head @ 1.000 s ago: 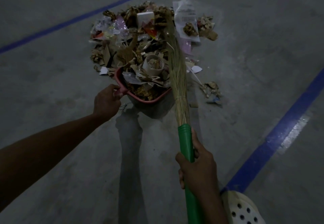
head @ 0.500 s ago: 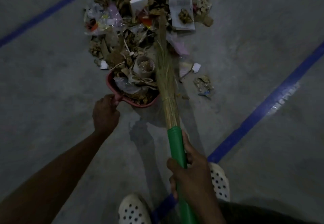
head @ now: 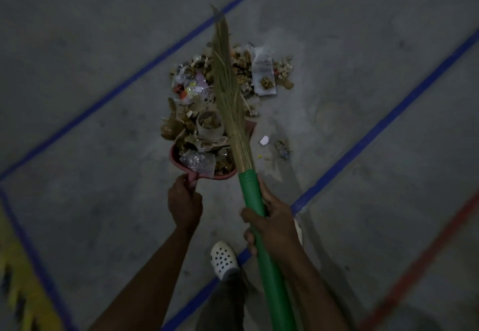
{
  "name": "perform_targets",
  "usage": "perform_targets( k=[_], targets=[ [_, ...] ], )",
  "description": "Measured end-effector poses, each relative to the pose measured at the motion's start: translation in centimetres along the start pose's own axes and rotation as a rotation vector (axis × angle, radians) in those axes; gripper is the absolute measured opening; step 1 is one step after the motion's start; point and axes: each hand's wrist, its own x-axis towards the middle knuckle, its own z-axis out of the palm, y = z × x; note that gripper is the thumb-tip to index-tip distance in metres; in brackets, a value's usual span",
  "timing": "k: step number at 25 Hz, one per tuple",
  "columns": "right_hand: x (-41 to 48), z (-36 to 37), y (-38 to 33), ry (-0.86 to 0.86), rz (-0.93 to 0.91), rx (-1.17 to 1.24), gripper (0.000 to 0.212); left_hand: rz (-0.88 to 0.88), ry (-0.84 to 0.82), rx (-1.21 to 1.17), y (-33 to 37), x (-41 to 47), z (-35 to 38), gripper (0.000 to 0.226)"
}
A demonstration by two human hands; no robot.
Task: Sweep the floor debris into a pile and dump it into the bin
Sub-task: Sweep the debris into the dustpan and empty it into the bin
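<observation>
crossing the grey floor (head: 363, 32), blue lines (head: 145, 70) flank the debris pile (head: 191, 84).

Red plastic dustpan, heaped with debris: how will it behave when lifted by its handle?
Probably light: the red plastic dustpan holds mostly paper and leaf scraps. Likely to shed: the load is heaped above the rim, so tilting could spill loose pieces like the brown paper cup. The left hand grips only the short handle, so it may droop forward.
</observation>
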Motion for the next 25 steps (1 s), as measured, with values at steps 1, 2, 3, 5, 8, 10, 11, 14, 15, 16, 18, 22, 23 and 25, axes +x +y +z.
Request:
perform_targets(
  k=[1, 2, 3, 5, 8, 10, 11, 14, 15, 16, 18, 22, 23, 25],
  targets=[
    [-1.3, 0.2, -1.4, -0.008, 0.007, 0.018, 0.080, 0.017, -0.005, -0.017, 1.8, -1.1, -1.7, 0.051],
    [-2.6, 0.3, -2.7, -0.016, 0.016, 0.038, 0.080, 0.028, -0.017, -0.028, 3.5, -1.9, -3.3, 0.051],
    [-4.2, 0.1, -4.2, -0.025, 0.028, 0.055, 0.080, 0.036, -0.032, -0.032, 5.1, -2.5, -5.1, 0.052],
    [-7.5, -0.8, -6.3, -0.042, 0.058, 0.083, 0.079, 0.043, -0.060, -0.012, 7.5, -2.7, -7.5, 0.053],
    [-12.7, -2.1, -7.8, -0.022, 0.086, 0.115, 0.076, 0.025, -0.121, 0.022, 10.1, -3.0, -9.3, 0.051],
    [-16.2, -2.2, -7.6, 0.013, 0.100, 0.136, 0.074, 0.029, -0.131, 0.018, 11.6, -3.3, -9.8, 0.050],
    [-17.9, -1.9, -7.1, 0.029, 0.117, 0.161, 0.074, 0.040, -0.138, 0.016, 12.1, -3.4, -9.7, 0.048],
    [-21.5, -0.9, -5.1, 0.042, 0.182, 0.236, 0.072, 0.042, -0.146, 0.015, 13.8, -3.0, -9.4, 0.037],
    [-22.3, -0.5, -4.5, 0.046, 0.198, 0.246, 0.072, 0.037, -0.142, 0.013, 14.5, -2.7, -9.3, 0.032],
    [-22.9, -0.2, -4.0, 0.054, 0.207, 0.253, 0.072, 0.034, -0.139, 0.014, 15.0, -2.4, -9.2, 0.028],
    [-23.7, 0.2, -3.4, 0.056, 0.197, 0.275, 0.069, 0.040, -0.124, 0.027, 15.8, -2.0, -9.2, 0.029],
    [-24.9, -0.1, -3.8, 0.041, 0.137, 0.343, 0.070, 0.053, -0.118, 0.078, 16.3, -2.1, -9.0, 0.035],
    [-25.2, -0.5, -4.2, 0.050, 0.114, 0.344, 0.071, 0.082, -0.119, 0.080, 16.6, -2.5, -8.8, 0.033],
    [-25.4, -1.6, -5.0, 0.099, 0.072, 0.355, 0.072, 0.132, -0.119, 0.078, 17.7, -3.5, -8.6, 0.031]
  ],
)
